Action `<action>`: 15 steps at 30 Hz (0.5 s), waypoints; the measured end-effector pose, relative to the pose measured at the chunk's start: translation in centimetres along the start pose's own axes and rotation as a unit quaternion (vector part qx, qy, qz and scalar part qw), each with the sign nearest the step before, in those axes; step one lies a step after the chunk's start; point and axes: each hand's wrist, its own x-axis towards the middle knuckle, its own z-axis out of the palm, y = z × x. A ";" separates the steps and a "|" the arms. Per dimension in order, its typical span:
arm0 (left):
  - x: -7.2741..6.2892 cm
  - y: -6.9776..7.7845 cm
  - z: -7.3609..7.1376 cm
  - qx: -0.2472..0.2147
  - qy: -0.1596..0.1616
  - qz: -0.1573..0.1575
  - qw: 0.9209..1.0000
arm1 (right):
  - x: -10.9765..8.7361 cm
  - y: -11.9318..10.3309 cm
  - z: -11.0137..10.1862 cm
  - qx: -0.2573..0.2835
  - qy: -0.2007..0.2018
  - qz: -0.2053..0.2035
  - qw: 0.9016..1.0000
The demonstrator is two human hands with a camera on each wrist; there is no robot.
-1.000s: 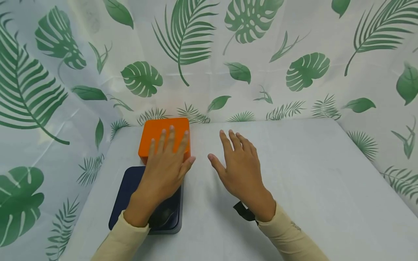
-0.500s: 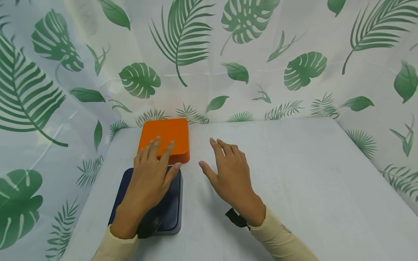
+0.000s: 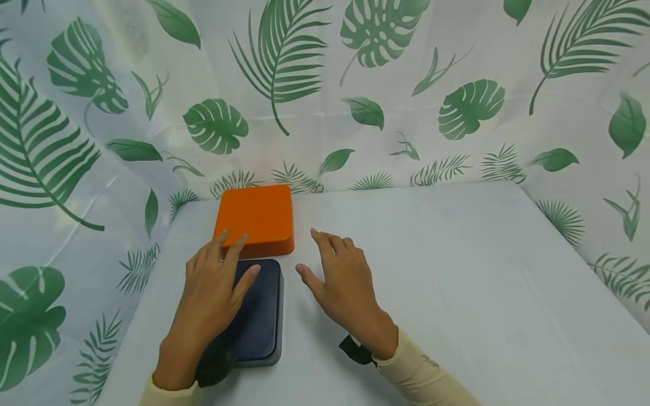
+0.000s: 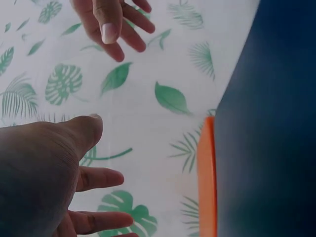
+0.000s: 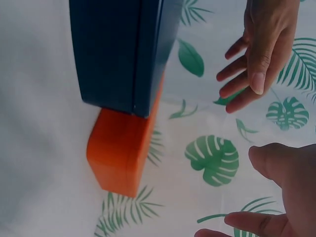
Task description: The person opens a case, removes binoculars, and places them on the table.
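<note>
In the head view a dark blue box (image 3: 259,316) with rounded corners lies flat on the white table. Just behind it is an orange box (image 3: 256,217), also with rounded corners. My left hand (image 3: 208,293) hovers above the blue box, fingers spread and relaxed, its fingertips overlapping the orange box's front edge in this view. To the right of the blue box my right hand (image 3: 345,282) hangs over the table, thumb apart from the loosely bent fingers. Neither hand holds anything. The right wrist view shows the side of the blue box (image 5: 113,54) and the orange box (image 5: 121,148).
The white tabletop (image 3: 447,270) stretches to the right of the hands. A white curtain (image 3: 325,113) printed with green leaves encloses the table at the back and both sides. A black strap (image 3: 355,351) sits at the right wrist.
Both hands have drawn back toward the person and shifted left, the left hand coming away from over the orange box. The two boxes have stayed in place.
</note>
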 end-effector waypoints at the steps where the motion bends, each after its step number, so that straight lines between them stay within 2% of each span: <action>1: -0.2 -0.1 0.0 -0.002 -0.001 -0.004 1.000 | 0.0 -0.1 0.1 0.001 0.000 -0.001 1.000; 10: -1.4 -1.3 -0.1 -0.004 0.009 -0.037 0.999 | -0.4 -0.6 1.0 0.023 -0.006 0.000 1.000; 15: -2.0 -1.9 -0.3 -0.023 0.014 -0.056 0.998 | -0.8 -0.8 1.5 0.040 -0.009 -0.001 0.999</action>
